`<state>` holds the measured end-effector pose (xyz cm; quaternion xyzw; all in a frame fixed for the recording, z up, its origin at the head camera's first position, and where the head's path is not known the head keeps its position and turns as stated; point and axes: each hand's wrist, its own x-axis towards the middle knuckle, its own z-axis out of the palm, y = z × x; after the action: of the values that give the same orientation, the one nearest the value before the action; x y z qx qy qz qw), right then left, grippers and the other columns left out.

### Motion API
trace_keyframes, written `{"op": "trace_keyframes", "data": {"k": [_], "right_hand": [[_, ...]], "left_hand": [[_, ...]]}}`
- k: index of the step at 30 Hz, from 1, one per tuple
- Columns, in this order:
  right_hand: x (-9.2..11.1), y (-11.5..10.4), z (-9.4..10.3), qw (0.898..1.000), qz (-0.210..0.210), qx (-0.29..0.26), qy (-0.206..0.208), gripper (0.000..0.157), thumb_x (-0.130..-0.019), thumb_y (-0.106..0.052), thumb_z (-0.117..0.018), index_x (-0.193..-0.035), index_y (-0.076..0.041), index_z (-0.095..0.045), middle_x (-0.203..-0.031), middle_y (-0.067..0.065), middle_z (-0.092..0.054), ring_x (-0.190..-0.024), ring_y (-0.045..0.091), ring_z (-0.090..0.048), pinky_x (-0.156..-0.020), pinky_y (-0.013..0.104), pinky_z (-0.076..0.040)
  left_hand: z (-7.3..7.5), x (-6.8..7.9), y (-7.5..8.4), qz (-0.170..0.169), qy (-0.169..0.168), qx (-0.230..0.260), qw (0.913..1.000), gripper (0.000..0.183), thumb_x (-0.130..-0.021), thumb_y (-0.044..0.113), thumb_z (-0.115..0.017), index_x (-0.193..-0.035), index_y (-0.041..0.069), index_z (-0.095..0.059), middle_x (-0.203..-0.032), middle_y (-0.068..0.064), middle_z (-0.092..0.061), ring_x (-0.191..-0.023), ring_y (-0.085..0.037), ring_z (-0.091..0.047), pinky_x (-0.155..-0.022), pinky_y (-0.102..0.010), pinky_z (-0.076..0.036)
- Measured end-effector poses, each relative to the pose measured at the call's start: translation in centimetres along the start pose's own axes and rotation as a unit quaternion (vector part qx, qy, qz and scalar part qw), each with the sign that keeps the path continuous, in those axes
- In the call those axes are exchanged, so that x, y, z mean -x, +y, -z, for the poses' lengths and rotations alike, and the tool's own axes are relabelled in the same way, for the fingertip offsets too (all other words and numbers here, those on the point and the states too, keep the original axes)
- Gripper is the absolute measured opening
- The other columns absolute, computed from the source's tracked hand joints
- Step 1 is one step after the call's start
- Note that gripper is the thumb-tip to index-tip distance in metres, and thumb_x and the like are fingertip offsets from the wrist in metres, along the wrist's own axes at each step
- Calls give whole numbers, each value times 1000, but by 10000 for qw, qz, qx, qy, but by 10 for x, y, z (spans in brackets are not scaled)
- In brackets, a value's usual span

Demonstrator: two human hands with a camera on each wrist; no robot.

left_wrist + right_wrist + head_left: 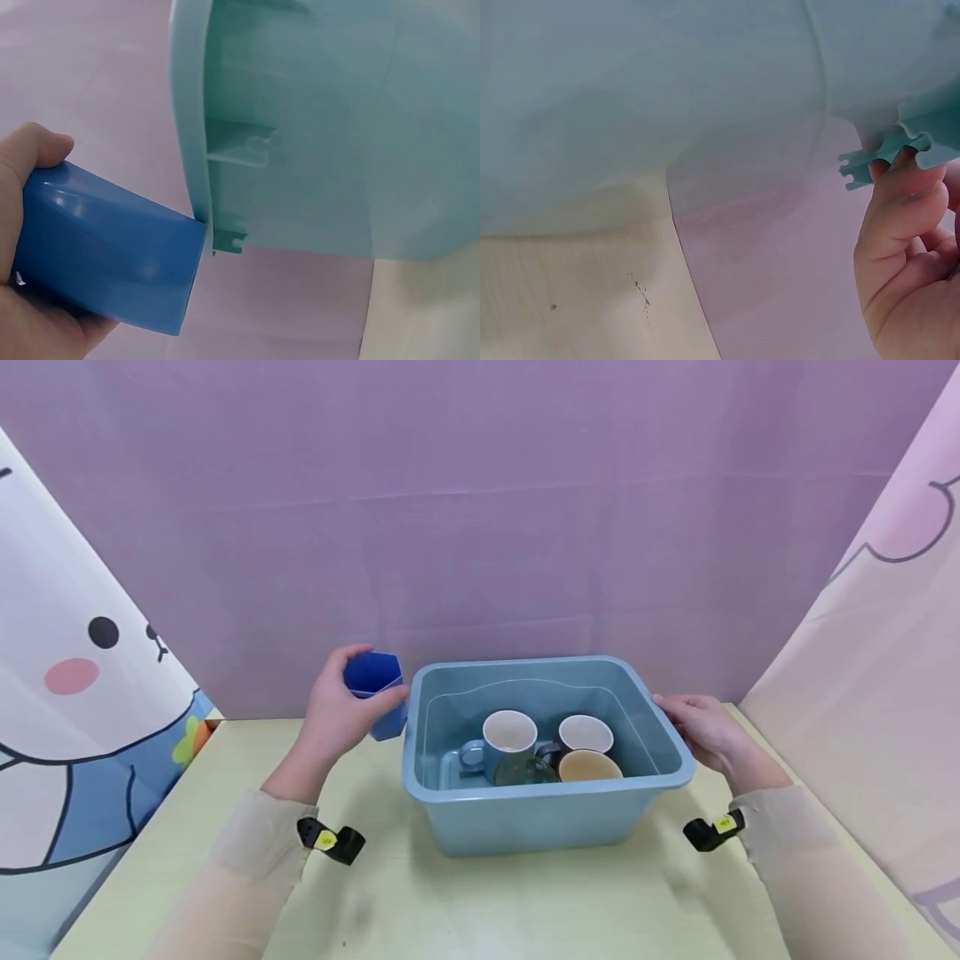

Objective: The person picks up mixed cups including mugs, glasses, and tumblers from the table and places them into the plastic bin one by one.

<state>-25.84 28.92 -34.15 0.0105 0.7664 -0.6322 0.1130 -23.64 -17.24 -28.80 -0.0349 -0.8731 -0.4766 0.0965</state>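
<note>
My left hand [337, 710] grips a blue angular-sided cup [388, 725], thumb on the near side and fingers behind. The cup is tilted beside the left rim of a light blue plastic tub [525, 825]; in the left wrist view the cup [112, 251] meets or overlaps the rim's edge. At the tub's right end, my right hand [701, 728] holds the rim, its fingers [907, 199] curled up under the ribbed lip. Inside the tub are a light blue mug [501, 752], a mug with a white interior [587, 735], one with a tan interior [590, 766] and a dark glass-like vessel [522, 770].
The tub is over a pale wooden table [480, 902]. A purple cloth [480, 527] hangs behind it. Cartoon-printed cloths stand at the left [82, 710] and the right [877, 693]. Small black cameras are strapped at both wrists.
</note>
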Motion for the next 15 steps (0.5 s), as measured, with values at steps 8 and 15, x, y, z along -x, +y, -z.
{"op": "trace_keyframes", "data": {"k": [8, 15], "right_hand": [[2, -2, -2, 9996, -113, -256, -47, 33, -95, -42, -52, -77, -22, -71, -67, -7, -59, -61, 8, -55, -59, 21, -51], [3, -2, -2, 9999, -25, -114, -124, 26, -95, -37, -55, -82, -25, -74, -71, -7, -61, -65, 8, -58, -64, 23, -54]], "left_hand": [[3, 1, 9, -61, -33, -54, 10000, 83, -80, 47, -71, -146, 21, -28, -145, -16, -36, -126, -42, -41, -90, -59, -48], [2, 2, 20, -212, -99, -58, 9997, 80, -80, 43, -72, -145, 19, -31, -143, -15, -38, -124, -41, -44, -89, -57, -49]]}}
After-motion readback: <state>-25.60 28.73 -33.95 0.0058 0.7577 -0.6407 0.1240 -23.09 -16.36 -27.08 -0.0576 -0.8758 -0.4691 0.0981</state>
